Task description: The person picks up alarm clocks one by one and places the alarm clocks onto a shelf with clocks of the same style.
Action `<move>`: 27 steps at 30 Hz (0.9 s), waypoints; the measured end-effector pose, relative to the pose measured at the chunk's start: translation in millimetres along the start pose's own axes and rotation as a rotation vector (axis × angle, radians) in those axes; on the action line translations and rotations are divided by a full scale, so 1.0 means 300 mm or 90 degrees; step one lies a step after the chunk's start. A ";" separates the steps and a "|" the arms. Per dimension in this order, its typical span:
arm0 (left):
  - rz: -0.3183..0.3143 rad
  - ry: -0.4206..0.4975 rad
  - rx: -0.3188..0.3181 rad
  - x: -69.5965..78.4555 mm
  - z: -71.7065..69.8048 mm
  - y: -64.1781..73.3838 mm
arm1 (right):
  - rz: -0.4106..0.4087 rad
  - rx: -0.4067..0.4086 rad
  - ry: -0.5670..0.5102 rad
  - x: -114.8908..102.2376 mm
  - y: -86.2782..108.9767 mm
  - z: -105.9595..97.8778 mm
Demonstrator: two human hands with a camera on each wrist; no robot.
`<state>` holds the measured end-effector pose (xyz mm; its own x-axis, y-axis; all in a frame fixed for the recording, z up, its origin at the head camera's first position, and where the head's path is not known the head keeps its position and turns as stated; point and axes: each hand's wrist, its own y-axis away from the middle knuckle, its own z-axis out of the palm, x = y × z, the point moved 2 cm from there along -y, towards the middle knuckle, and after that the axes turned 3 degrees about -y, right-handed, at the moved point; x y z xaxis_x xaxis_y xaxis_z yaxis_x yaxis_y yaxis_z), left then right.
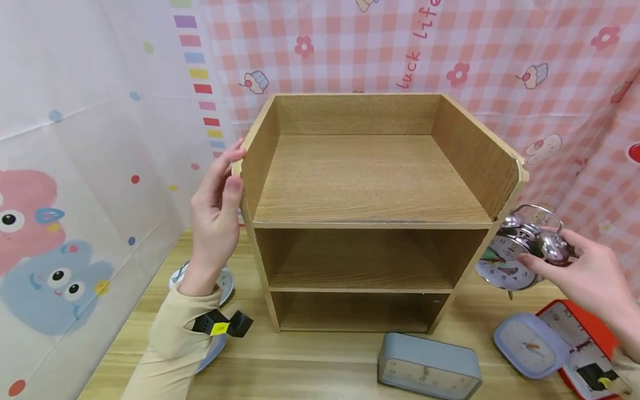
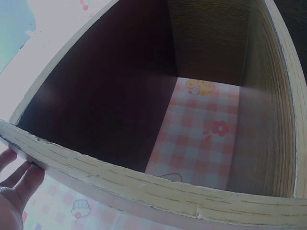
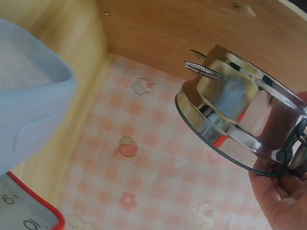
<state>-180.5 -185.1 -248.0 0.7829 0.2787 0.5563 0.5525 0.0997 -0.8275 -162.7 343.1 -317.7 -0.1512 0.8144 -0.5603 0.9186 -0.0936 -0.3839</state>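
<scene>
Two hands: left hand [image 1: 215, 222] braced on the outside of the shelf unit [image 1: 360, 178], right hand [image 1: 592, 272] grasping the twin-bell alarm clock [image 1: 507, 261].
Left hand: fingers and thumb loosely bent against the outer side near the upper front corner; no finger seen hooked inside in the left wrist view. Judged to be steadying the unit; how hard it presses, cannot tell.
Right hand: thumb on the clock's front edge, fingers behind by the bells. Gripping up there leaves most of the dial and the little feet uncovered, probably handy for keeping the clock upright.
Twin-bell clock: in the right hand, off the table [image 1: 300, 369], tilted, just beside the unit's right wall. Whether it touches that wall, cannot tell. Well apart from the left hand; unit stands between.
Below the right hand: purple clock [image 1: 530, 344] overlapping red clock [image 1: 590, 336], both near the right forearm.
Front of unit: blue-grey clock [image 1: 430, 364], long side toward the wearer, nearer the right side.
Left wrist: white clock [image 1: 227, 286] partly hidden behind it; a bluish rim [image 1: 215, 353] shows beside the sleeve [image 1: 172, 344], too covered to identify.
</scene>
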 end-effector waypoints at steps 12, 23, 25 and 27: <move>0.002 0.012 0.001 0.005 -0.002 0.000 | 0.060 0.021 -0.098 -0.019 0.076 -0.030; -0.012 0.007 -0.011 -0.001 0.003 0.002 | -0.037 0.121 -0.274 -0.046 0.161 -0.064; -0.011 0.011 -0.011 -0.002 0.004 0.001 | -0.067 0.118 -0.352 -0.046 0.172 -0.066; -0.012 0.010 -0.011 -0.002 0.003 0.001 | -0.088 0.100 -0.437 -0.018 0.178 -0.061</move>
<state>-181.0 -184.2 -248.6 0.7766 0.2625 0.5726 0.5718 0.0878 -0.8157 -106.1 344.1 -321.9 -0.5049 0.2856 -0.8146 0.8191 -0.1394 -0.5565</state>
